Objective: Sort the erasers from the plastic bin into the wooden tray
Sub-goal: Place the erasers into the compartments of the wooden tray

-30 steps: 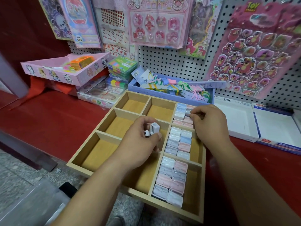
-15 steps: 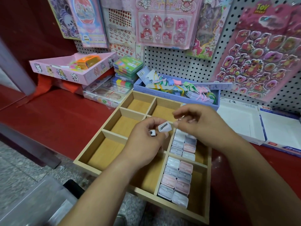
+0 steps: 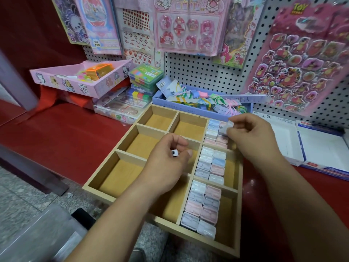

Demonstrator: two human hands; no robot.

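Erasers (image 3: pixel 203 207) — pastel, rounded; wooden tray (image 3: pixel 120 176)

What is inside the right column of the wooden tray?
Pastel erasers in double rows lie in all three right compartments of the wooden tray. The right hand, pinching one eraser, covers part of the farthest compartment.

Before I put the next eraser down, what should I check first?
1. Right hand pinches the eraser: ok.
2. Room in the far right compartment: cannot tell, the hand hides part of it.
3. Left hand free: not ok, it holds a small white piece.
4. Placed erasers lie in neat rows: ok.
5. Wooden tray fully on the red counter: not ok, its near edge seems to hang past it.
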